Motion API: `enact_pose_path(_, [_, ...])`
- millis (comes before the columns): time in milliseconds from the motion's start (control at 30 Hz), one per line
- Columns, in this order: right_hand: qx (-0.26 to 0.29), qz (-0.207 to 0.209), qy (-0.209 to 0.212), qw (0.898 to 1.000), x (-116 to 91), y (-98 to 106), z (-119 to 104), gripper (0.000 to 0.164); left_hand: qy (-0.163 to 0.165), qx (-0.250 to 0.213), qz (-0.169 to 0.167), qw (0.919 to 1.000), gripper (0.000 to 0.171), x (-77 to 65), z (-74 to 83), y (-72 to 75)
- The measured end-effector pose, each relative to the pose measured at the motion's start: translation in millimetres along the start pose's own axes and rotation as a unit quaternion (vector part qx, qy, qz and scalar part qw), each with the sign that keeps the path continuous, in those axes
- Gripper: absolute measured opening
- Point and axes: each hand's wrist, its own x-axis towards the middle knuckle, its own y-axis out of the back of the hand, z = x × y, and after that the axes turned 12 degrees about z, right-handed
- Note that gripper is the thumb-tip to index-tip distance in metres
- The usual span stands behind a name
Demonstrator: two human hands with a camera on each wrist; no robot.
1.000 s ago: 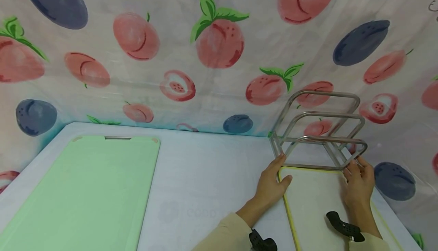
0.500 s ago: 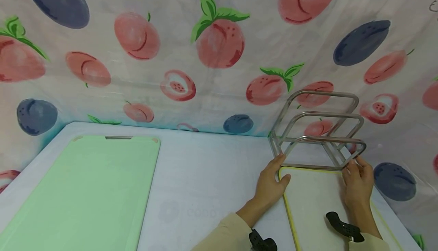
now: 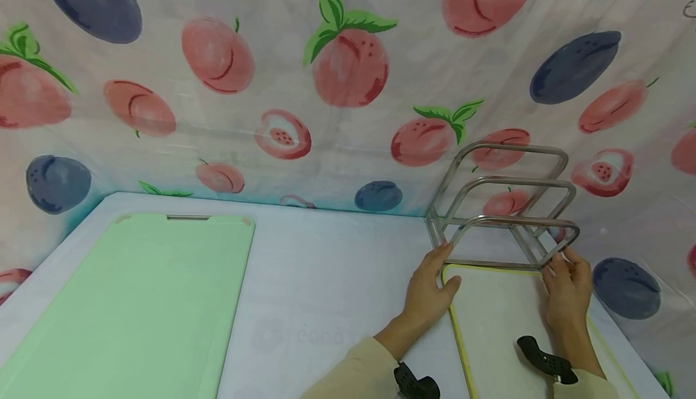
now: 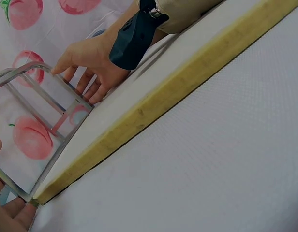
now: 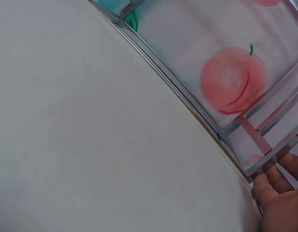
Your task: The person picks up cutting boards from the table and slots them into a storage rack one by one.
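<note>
A metal rack [image 3: 522,220] with three upright loops stands at the back right against the patterned cloth. Right before its front base bar lies a pale board [image 3: 497,320] with a yellow edge. My left hand [image 3: 428,293] touches the rack's left front corner, fingers fairly straight and thumb spread apart over the board's edge. At the opposite front corner, my right hand [image 3: 568,293] grips the frame, with thumb and bent fingers about the corner in the right wrist view. In the left wrist view, fingers of the left hand [image 4: 13,215] show below the rack's base bar.
A large green cutting board [image 3: 147,296] with a handle slot lies flat on the left of the white table [image 3: 304,290]. The cloth [image 3: 337,163], printed with fruit, rises behind the table and along both sides.
The rack has shifted very slightly to the left, both hands staying at its front corners. The boards lie where they were.
</note>
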Motion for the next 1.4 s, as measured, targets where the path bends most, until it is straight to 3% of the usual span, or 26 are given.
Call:
enact_pose_path(467, [-0.013, -0.005, 0.011, 1.0, -0.1, -1.3, -0.7, 0.041, -0.012, -0.017, 0.008, 0.9998, 0.056, 0.2, -0.8, 1.1])
enact_pose_path(1400, [-0.015, -0.015, 0.024, 0.999, -2.1, -5.1, 2.0, 0.042, -0.032, 0.033, 0.041, 0.9981, 0.054, 1.0, 0.8, 3.8])
